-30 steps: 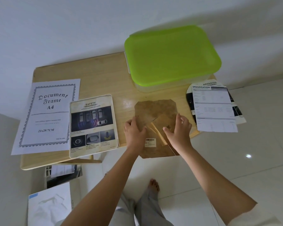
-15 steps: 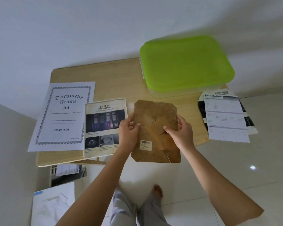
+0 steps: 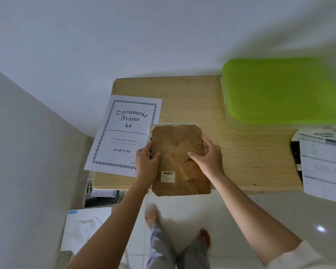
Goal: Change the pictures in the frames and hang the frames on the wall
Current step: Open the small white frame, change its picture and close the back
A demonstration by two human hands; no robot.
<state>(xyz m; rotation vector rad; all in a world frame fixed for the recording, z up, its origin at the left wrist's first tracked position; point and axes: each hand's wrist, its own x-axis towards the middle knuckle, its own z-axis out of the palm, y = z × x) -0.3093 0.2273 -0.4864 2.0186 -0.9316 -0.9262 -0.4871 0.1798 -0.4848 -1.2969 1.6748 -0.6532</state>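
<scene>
Brown backing board [image 3: 179, 158]: fibreboard panel with a barcode sticker [image 3: 168, 176], lying over a white-rimmed frame [image 3: 173, 124] at the front edge of the table [image 3: 241, 152], left of centre, its near end overhanging that edge.
Left hand [image 3: 145, 164]: fingers curled round the board's left edge, thumb on top.
Right hand [image 3: 209, 158]: pinches the right edge, thumb laid on the face.
Handling: probably light, thin and stiff, though it may flex or crease; the fold-out stand flap [image 3: 184, 164] on its face could swing. Both long edges seem the safest hold.
Around: Document Frame A4 sheet [image 3: 124, 133] just beside it at the front-left corner; green-lidded box [image 3: 279, 90] at the back right corner; specification sheets [image 3: 322, 164] hanging over the right edge.
In the way: the A4 sheet lies closest and could be dragged along.
</scene>
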